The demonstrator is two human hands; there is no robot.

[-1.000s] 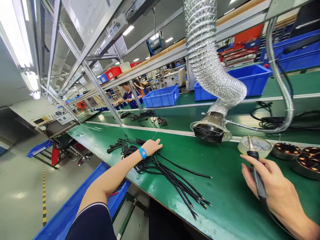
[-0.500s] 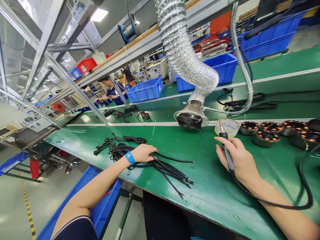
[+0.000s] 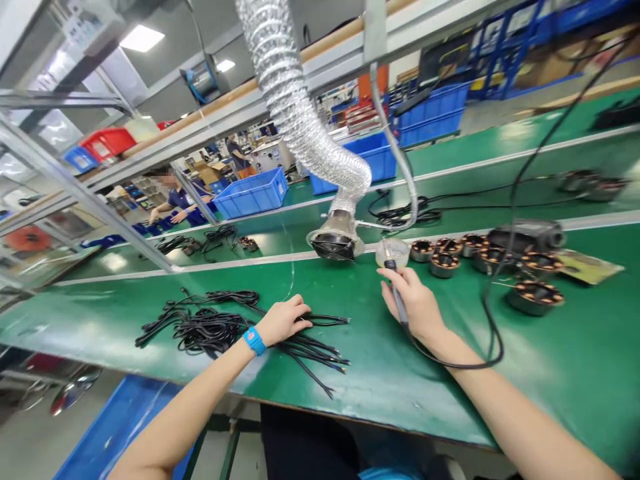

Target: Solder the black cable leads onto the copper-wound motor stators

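My left hand [image 3: 286, 321], with a blue band at the wrist, has its fingers closed on black cables at the upper side of a loose bundle. The bundle's stripped ends [image 3: 320, 353] fan out to the right on the green bench, and its coils [image 3: 207, 330] lie left of the wrist. In my right hand [image 3: 419, 303] is a soldering iron [image 3: 399, 301], gripped by its grey handle like a pen. Its tip points into a small round translucent dish [image 3: 399, 252]; whether it touches the contents I cannot tell.
Several wound motor stators [image 3: 445, 264] stand right of the dish. A fume extractor hood [image 3: 334, 237] hangs behind it on a silver duct [image 3: 310, 127]. The iron's cord [image 3: 493, 327] loops beside my right forearm. Blue bins [image 3: 253, 195] and a co-worker [image 3: 177, 197] are across the bench.
The view has swung right, so more stators show. Two cables now lie beside my left hand apart from the bundle, where one did before. The soldering iron stays at the dish.
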